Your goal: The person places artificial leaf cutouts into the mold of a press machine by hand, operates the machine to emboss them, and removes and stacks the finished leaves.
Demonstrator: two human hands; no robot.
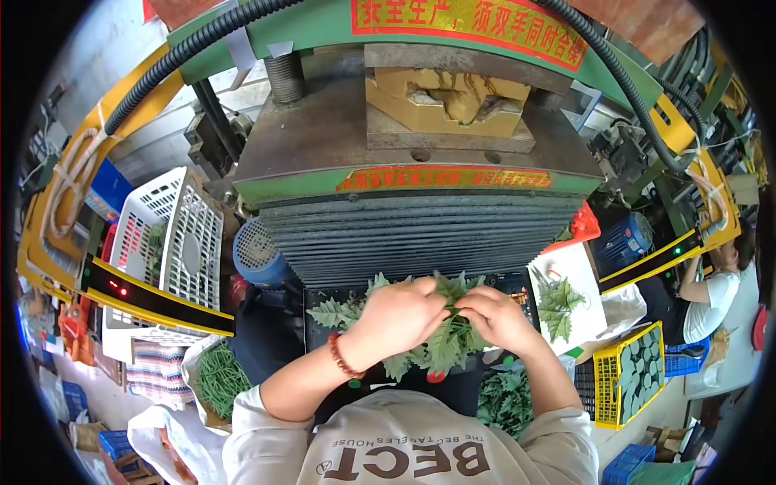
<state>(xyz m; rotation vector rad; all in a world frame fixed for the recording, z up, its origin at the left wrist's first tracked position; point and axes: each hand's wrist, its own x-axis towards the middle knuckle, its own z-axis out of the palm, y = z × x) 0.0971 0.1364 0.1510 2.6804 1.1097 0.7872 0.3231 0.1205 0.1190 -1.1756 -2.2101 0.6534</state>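
Observation:
Both hands meet over a bunch of green jagged leaves [440,352], which look artificial, in front of the press. My left hand [404,317], with a beaded bracelet on its wrist, is closed around the top of the bunch. My right hand [495,317] pinches the same bunch at its stems from the other side, fingertips close to the left ones. The exact grip is partly hidden by the fingers. More leaves spread out to the left, below the left hand. Another leaf spray [560,309] lies on a white board [588,279] to the right, beside what looks like scissors.
Ahead stands the press with a brass-coloured mould [444,101] and black bellows [420,234]. Yellow-edged sensor bars [158,297] flank it. A white basket [190,242] and a bag of green stems [220,380] are left; a yellow crate [626,376] and a co-worker [715,295] are right.

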